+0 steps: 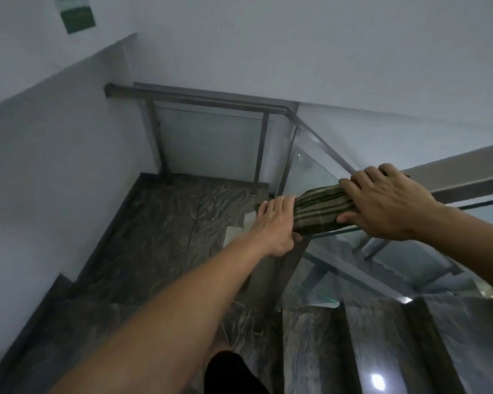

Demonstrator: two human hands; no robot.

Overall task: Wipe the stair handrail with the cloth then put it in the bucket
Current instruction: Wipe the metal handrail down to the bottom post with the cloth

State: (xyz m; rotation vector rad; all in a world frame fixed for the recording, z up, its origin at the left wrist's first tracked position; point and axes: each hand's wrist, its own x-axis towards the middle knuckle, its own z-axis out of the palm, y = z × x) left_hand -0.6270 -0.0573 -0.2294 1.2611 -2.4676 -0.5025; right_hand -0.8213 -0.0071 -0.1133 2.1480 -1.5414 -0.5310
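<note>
**Both hands on the cloth at the rail**

Left hand (pixel 273 223) pinches one end of the striped, ribbed olive cloth (pixel 320 213); my right hand (pixel 382 203) clamps the other end, fingers curled over. The soft roll wraps the flat metal handrail (pixel 329 150) above its glass panel (pixel 310 166). Beyond lie dark veined marble steps (pixel 168 223) and a matte pale wall (pixel 268 46).

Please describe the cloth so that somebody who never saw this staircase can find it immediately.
Find the metal handrail above the glass panel, right of the dark marble landing. The cloth is wrapped over its near end, between the left hand and the right hand. It is the only fabric here, olive-green with pale stripes.
</note>
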